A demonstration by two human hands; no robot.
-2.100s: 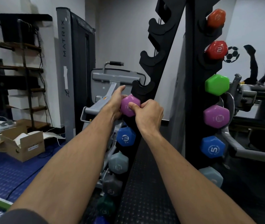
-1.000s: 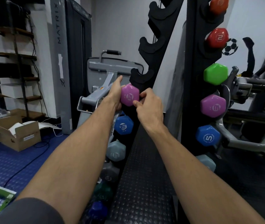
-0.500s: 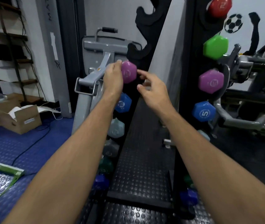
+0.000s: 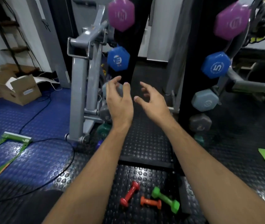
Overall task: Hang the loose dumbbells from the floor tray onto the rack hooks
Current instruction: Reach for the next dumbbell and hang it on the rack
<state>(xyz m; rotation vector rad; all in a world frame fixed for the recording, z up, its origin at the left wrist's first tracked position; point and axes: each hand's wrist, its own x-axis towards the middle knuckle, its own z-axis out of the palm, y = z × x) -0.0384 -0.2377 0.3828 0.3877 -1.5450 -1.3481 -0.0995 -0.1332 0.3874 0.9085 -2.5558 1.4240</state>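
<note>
Below your wrists on the studded mat lie three loose dumbbells — red dumbbell nearest your left hand, green dumbbell nearer your right hand — fingers spread, holding nothing.

Black rubber floor with raised round studs fills the lower middle of the view. On it, at about six o'clock, lie three small loose dumbbells: a red dumbbell tilted, an orange dumbbell just beside it, and a green dumbbell touching the orange one. At nine o'clock, blue studded floor carries a black cable, a green frame and an open cardboard box.
</note>
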